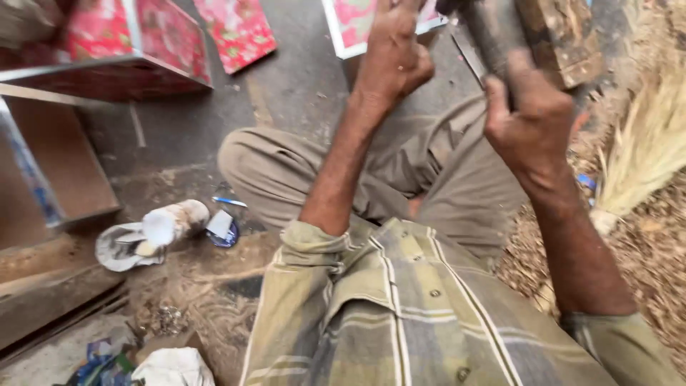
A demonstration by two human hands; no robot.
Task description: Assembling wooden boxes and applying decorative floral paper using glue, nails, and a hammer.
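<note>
Toward the upper right of the frame, the right hand (532, 118) is gripping a dark, heavy-looking tool handle (493, 32) by its stiff shaft, while the left hand (391, 50) is closing on something hidden at the top edge.

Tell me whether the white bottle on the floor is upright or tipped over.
Tipped: the white bottle lies sideways on a rag.

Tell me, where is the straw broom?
In the head view, the straw broom lies at the right edge on the sawdust-covered ground, just right of the right hand gripping a dark tool handle.
</note>
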